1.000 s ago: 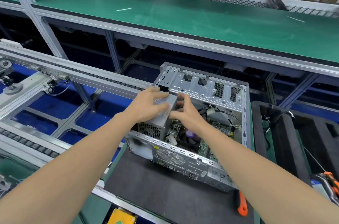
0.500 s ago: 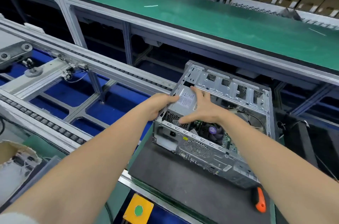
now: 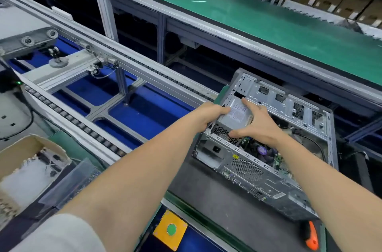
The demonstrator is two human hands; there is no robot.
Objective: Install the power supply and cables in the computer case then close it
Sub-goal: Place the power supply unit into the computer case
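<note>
An open grey computer case (image 3: 275, 98) lies on its side on a dark mat (image 3: 206, 189). A grey power supply (image 3: 237, 114) with a white label sits in the case's near-left corner. My left hand (image 3: 209, 114) grips the case's left edge beside the power supply. My right hand (image 3: 258, 125) spans the power supply, forefinger on the label and thumb on its mesh side. The motherboard with a purple-labelled fan (image 3: 262, 150) shows beneath my right wrist. Black cables (image 3: 310, 140) trail at the right inside the case.
An orange-handled tool (image 3: 311, 235) lies on the mat at the lower right. A yellow box with a green button (image 3: 171, 229) sits at the near edge. A cardboard box (image 3: 26, 160) of parts stands left. A roller conveyor (image 3: 86, 127) runs beyond.
The power supply has gone from raised and tilted to lying deeper in the case's corner. My left hand shifted from its top to the case edge. The view swung left.
</note>
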